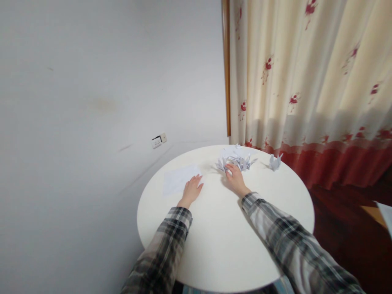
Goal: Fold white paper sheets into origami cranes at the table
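Left hand (192, 189) spread by sheet (175, 179), right hand (235, 178) at folded papers (245, 163), grip unclear, curtain (284, 81) beyond round table (220, 241)

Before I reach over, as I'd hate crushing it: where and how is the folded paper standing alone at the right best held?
Probably pinch the folded paper lightly by its wider body from the near side: its raised points look thin, and it stands apart from the cluster.

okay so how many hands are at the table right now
2: the left hand by the flat paper sheet, the right hand at the folded paper cluster. Neither is hidden.
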### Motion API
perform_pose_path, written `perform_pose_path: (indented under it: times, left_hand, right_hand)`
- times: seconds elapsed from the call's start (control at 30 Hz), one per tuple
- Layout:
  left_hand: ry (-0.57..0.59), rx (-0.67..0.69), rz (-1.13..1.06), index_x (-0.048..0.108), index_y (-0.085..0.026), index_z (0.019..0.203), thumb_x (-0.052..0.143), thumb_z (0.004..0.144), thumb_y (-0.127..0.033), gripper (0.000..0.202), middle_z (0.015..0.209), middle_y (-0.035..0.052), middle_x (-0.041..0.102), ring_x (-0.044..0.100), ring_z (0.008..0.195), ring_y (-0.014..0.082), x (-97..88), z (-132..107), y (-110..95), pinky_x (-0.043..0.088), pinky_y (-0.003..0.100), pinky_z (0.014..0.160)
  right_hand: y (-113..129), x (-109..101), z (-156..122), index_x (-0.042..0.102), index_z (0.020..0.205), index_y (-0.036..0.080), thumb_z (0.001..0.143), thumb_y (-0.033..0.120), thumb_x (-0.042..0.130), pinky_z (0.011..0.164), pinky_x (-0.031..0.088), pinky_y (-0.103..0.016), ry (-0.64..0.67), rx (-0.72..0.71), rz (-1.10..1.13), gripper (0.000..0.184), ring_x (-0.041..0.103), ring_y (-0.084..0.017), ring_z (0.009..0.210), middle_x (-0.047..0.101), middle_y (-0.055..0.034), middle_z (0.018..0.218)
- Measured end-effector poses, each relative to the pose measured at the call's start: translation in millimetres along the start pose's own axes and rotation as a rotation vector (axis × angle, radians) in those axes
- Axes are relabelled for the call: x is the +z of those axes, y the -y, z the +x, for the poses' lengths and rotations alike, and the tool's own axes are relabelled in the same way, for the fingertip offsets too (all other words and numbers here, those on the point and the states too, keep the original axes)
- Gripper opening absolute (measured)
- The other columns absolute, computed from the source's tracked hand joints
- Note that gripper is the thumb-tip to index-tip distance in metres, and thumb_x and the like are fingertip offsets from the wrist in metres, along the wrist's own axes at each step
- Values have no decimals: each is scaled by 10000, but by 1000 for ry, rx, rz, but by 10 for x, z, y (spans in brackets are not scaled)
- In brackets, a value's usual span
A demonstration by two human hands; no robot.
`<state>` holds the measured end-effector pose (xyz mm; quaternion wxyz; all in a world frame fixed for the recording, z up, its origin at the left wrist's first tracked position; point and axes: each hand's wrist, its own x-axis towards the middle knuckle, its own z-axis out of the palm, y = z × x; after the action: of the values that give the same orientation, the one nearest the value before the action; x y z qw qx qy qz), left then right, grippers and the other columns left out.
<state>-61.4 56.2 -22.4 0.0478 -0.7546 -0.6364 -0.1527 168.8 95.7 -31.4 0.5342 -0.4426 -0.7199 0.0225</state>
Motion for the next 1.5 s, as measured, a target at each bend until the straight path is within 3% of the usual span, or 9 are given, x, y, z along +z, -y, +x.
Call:
perform_pose_path:
  times: [0.13,0.47,0.73,0.9,1.0,1.13,1.23,1.37,1.5]
  left_hand:
    - [90,-34,-25,414,-231,1292,288,892,-360,439,1369,40,420,328,1283,221,24,12,-22,256,439,1031]
    - [-26,-408,54,432,-136,1280,262,862,-462,557,1371,129,400,286,1284,339,-7,-15,93,201,542,1025]
    - [-17,-373,58,434,-144,1274,272,859,-468,551,1388,129,373,277,1290,336,35,-9,117,240,517,1015]
    - [-231,-282,5,463,-115,1224,310,872,-403,480,1260,147,512,403,1209,280,-27,-6,3,290,430,1003]
    - [-347,-192,-132,533,-144,1097,297,887,-356,380,1117,113,594,507,1080,205,-78,-9,-187,370,325,932]
    - [-296,-111,-373,568,-194,889,317,885,-363,302,913,51,635,577,889,160,-106,7,-507,429,289,808]
    - [-203,-60,-690,558,-192,842,352,873,-354,263,846,28,645,600,808,134,-72,47,-674,453,264,746]
    - [-82,-130,-1047,528,-182,866,472,811,-318,157,883,38,646,613,735,121,25,101,-734,479,235,631]
    - [-63,-159,-1222,521,-157,882,589,722,-308,230,884,52,635,602,671,113,95,101,-708,466,215,562]
  right_hand:
    - [-15,5,3,603,1050,139,789,171,414,964,362,-408,-13,22,1,325,494,-215,1080,586,-128,1118]
    - [-46,-17,-12,634,992,145,759,159,430,918,408,-376,-18,118,84,310,529,-204,1053,609,-112,1109]
    - [47,-39,-68,676,773,168,683,260,526,787,467,-358,-94,470,522,197,610,-205,842,689,-75,848]
    - [121,-66,-121,642,707,153,549,269,638,670,473,-306,-37,644,881,196,600,-164,650,665,-32,694]
    - [154,-71,-114,583,670,165,485,223,669,625,470,-285,-74,704,975,212,573,-137,572,613,12,587]
    - [221,-39,-78,530,684,179,475,212,677,615,468,-277,-110,718,978,258,555,-119,546,575,37,560]
    - [278,-10,-60,529,708,178,469,215,685,646,468,-274,-109,709,989,287,568,-115,582,591,28,613]
    - [311,-15,-66,583,767,175,483,224,690,689,461,-277,-78,698,1022,307,586,-123,641,622,9,680]
    - [300,-58,-92,641,785,174,532,229,682,715,450,-278,34,660,1114,262,591,-140,698,663,-24,761]
